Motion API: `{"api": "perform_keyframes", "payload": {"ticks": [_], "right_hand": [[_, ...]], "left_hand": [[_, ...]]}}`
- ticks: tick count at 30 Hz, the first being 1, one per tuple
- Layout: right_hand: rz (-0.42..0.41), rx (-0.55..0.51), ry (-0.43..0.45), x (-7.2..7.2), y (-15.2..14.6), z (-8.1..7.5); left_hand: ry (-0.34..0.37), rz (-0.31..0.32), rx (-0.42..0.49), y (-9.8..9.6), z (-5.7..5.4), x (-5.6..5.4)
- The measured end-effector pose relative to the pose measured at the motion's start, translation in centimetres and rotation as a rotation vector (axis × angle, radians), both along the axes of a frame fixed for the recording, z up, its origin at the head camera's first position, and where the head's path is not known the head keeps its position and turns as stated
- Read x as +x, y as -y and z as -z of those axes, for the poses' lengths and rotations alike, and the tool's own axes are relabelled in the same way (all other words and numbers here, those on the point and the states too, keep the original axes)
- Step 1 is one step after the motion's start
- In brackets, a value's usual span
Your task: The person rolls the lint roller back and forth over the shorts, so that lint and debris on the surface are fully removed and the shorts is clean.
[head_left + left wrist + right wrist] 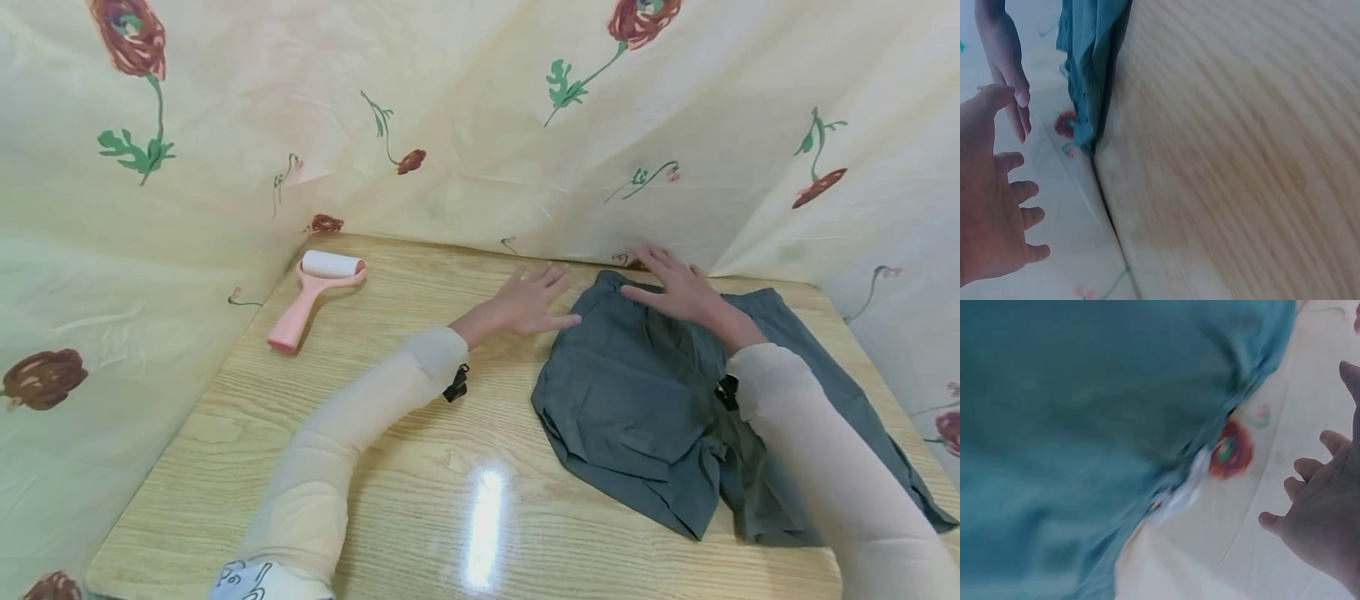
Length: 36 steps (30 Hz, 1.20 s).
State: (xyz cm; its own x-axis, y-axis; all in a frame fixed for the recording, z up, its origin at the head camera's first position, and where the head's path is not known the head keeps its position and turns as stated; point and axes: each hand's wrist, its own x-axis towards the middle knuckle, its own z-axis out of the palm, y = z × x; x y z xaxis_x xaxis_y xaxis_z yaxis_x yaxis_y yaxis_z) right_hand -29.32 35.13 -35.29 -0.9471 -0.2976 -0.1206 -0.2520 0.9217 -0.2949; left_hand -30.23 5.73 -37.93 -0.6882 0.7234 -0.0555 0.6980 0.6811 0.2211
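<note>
A pair of dark grey-green shorts (622,392) lies rumpled on the right side of the table, its gathered waistband toward the back edge. Over that waistband my right hand (686,292) is held with fingers spread, gripping nothing. My left hand (528,304) reaches out just left of the shorts, fingers straight and apart, with its thumb tip overlapping the fabric's edge in the head view. In the right wrist view, a white label (1182,494) shows at the waistband, and the right hand (1329,519) appears apart from the cloth.
A pink lint roller (296,312) with a white roll lies at the back left of the wood-grain table (420,500). Flower-printed cloth (465,125) hangs right behind the table's back edge and along both sides.
</note>
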Motion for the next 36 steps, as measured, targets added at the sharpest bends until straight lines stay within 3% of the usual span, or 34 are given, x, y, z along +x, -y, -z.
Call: {"api": "perform_keyframes", "payload": {"ticks": [10, 17, 26, 36], "right_hand": [[0.074, 0.021, 0.01, 3.2, -7.2, 0.4], [0.089, 0.086, 0.036, 4.9, -12.5, 1.4], [0.084, 0.12, 0.108, 7.0, -16.8, 2.7], [0.085, 0.129, 0.159, 7.8, -17.6, 3.4]], "left_hand": [[0.045, 0.115, -0.071, -3.4, 0.9, 1.6], [0.094, 0.157, -0.174, -4.6, 1.7, 1.9], [0.166, 0.155, -0.231, -4.2, 2.5, 1.6], [0.2, 0.164, -0.258, -2.5, 2.2, 1.4]]}}
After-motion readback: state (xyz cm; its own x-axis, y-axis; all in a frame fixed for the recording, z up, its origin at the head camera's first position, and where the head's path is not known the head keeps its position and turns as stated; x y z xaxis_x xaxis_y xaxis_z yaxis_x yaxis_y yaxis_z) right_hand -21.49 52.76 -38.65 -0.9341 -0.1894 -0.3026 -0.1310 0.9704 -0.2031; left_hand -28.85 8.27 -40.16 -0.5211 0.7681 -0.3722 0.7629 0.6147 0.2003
